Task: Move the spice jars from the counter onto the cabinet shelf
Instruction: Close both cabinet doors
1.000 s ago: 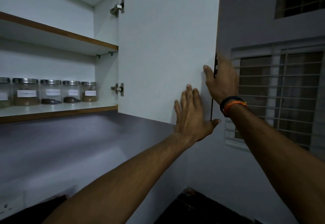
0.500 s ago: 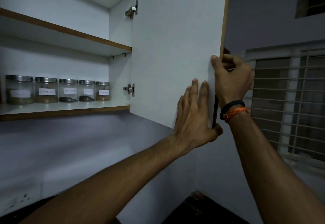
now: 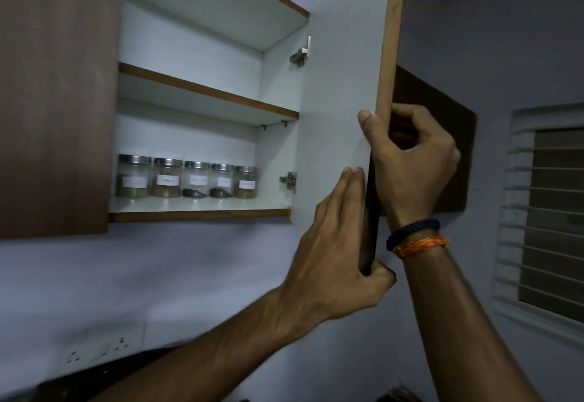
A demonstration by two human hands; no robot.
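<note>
Head view, five spice jars (image 3: 186,178) shelved, labels unreadable

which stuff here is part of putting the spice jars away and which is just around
Part of the job:
- spice jars
- bottom shelf
- cabinet door
- left hand
- right hand

Just around:
- wall sockets
- window
- upper shelf
</note>
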